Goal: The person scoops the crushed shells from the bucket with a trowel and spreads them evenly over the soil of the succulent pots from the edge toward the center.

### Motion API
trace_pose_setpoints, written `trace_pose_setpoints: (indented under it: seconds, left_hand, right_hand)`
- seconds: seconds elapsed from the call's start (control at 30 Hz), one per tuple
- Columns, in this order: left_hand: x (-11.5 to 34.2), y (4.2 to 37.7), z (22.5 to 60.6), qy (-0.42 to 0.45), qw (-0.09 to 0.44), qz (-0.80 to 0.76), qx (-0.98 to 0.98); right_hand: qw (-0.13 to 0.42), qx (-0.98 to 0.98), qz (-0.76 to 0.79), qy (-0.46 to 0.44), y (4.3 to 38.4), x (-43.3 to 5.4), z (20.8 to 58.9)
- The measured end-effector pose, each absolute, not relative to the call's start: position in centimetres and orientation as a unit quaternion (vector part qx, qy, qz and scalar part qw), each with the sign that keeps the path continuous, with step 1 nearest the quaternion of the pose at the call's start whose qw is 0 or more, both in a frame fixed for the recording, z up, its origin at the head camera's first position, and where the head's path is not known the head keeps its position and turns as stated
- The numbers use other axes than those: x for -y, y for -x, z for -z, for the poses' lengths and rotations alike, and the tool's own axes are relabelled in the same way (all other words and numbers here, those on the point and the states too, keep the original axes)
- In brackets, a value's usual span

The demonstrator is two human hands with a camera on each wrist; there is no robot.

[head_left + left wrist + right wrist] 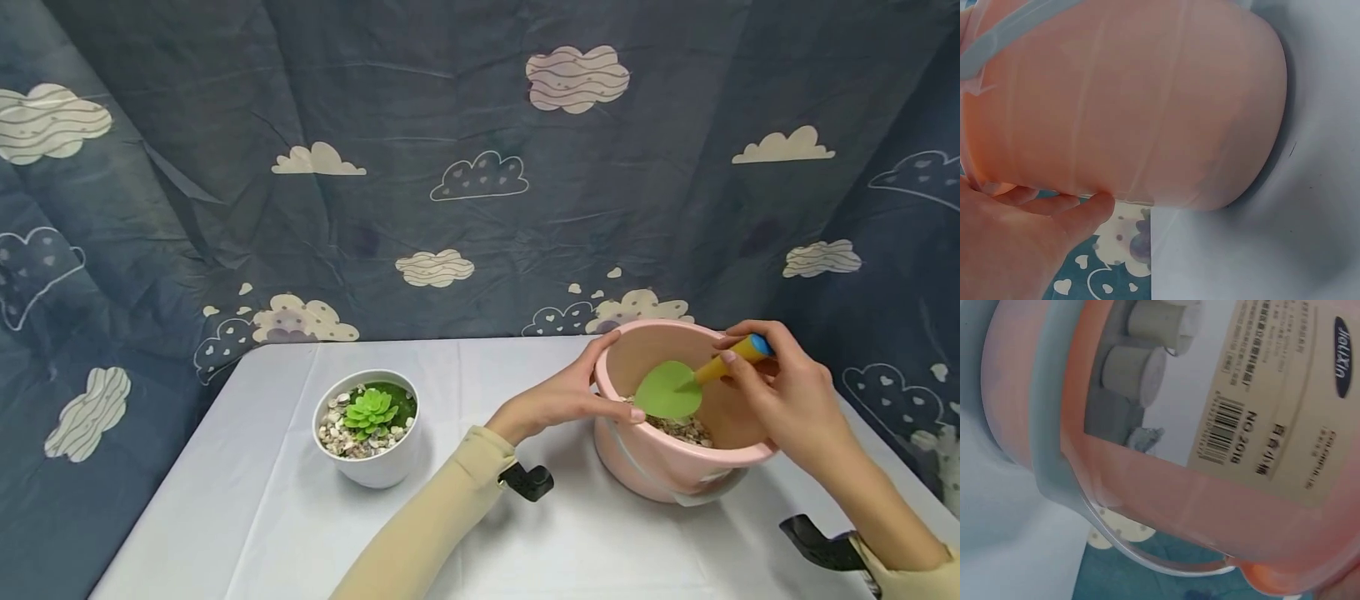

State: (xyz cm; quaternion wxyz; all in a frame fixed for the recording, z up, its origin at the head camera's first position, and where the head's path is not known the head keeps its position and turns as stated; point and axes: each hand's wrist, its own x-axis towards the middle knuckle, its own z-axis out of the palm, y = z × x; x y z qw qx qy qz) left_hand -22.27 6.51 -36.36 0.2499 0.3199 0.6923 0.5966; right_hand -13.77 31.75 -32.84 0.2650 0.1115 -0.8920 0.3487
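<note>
Right hand (791,387) gripping green trowel (670,390), left hand (566,396) holding pink bucket (654,458), printed label (1266,412) readable only in right wrist view

"What sort of place?"
"Looks like a small draped booth; home or studio, hard to tell."
"Shown by what?"
"By dark-blue, cloud-printed cloth hangings (420,100), closing in the back and sides of a straight-edged, white-cloth-covered table (225,517)."

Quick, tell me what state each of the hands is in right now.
Left hand: closed on the pink bucket at its rim.
Right hand: closed, holding the green-bladed shovel by its yellow handle.
</note>
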Motion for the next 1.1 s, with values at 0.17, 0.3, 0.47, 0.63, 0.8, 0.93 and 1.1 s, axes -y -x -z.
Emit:
trace_pose_setpoints:
  seconds: [0.17, 0.3, 0.47, 0.63, 0.8, 0.93, 1.1]
  left_hand:
    - [-6.4, 22.2, 36.3, -0.319, 0.252, -0.603, -0.686]
    - [-6.4, 22.2, 36.4, -0.32, 0.251, -0.603, -0.686]
    - [-6.4, 22.2, 36.5, -0.321, 0.251, -0.6, -0.688]
    - [-6.4, 22.3, 36.5, -0.324, 0.253, -0.604, -0.683]
    - [-6.4, 22.2, 36.6, -0.329, 0.254, -0.609, -0.676]
    - [-6.4, 22.1, 36.6, -0.327, 0.255, -0.618, -0.668]
    - [-6.3, 22.2, 36.8, -0.329, 0.254, -0.63, -0.656]
  right_hand:
    - [0.279, 0.894, -0.338, -0.091, 13.4, -32.0, 32.3]
    - [0.269, 0.909, -0.31, -0.077, 13.3, -32.3, 32.3]
    - [0.264, 0.918, -0.283, -0.084, 13.4, -32.1, 32.6]
    - [0.224, 0.936, -0.255, -0.098, 13.5, -32.1, 32.4]
    - [0.164, 0.953, -0.242, -0.081, 13.9, -32.2, 31.9]
    - [0.137, 0.949, -0.28, -0.051, 14.4, -32.0, 31.7]
    - [0.074, 0.928, -0.362, -0.047, 15.8, -31.6, 31.5]
